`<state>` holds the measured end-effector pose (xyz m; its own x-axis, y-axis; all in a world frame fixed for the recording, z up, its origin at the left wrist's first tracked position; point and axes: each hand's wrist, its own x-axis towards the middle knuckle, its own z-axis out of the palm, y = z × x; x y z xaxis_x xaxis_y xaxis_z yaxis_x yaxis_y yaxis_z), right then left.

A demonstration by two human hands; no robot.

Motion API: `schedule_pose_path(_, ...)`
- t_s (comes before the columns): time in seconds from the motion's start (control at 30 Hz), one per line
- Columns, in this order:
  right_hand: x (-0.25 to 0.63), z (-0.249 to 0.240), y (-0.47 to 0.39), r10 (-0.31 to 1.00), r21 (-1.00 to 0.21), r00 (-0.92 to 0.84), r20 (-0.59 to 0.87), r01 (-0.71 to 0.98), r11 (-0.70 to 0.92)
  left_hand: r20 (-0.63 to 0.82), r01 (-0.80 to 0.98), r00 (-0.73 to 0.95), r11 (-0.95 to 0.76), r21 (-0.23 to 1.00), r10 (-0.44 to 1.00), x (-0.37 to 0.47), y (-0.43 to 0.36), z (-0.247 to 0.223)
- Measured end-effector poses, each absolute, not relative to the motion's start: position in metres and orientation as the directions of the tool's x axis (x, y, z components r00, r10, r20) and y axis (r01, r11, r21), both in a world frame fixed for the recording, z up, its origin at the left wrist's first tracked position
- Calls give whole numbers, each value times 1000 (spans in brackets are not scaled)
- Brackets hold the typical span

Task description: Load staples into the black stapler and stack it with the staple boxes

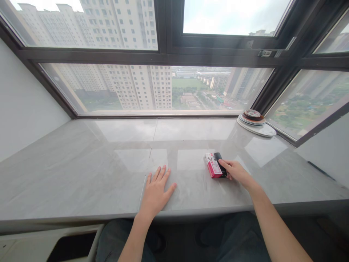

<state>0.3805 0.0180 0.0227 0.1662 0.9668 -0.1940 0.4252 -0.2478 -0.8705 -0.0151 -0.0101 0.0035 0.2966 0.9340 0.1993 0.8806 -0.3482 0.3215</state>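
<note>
My right hand (234,171) is closed around a dark, oblong black object (218,157), thumb on top and fingers curled at its near side. Much of it is hidden by the hand, so its kind is unclear. Directly against its left side is a small pink-and-white printed box (213,166), on the grey marbled sill (81,174). Whether the hand also grips the box cannot be made out. Further left, my left hand (156,193) lies flat on the sill, palm down with fingers spread, holding nothing.
A stack of round plates or lids (255,122) sits in the far right corner by the window frame (163,56). A thin dark strip (321,171) lies along the right wall. Below the sill's front edge, a white bin-like container (94,233) stands at lower left.
</note>
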Motion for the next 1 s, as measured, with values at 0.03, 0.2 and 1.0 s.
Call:
schedule_pose_path(0.03,363,20,19,971,-878,150,-185,419,-232,183,874,289,-337,350,940,-16,-8,6)
schedule_pose_path(0.2,255,12,22,988,-910,72,-139,384,-156,104,825,194,-220,521,975,-11,3,28)
schedule_pose_path(1.0,241,7,-7,954,-912,289,83,408,-45,227,872,-250,117,476,941,-57,80,32)
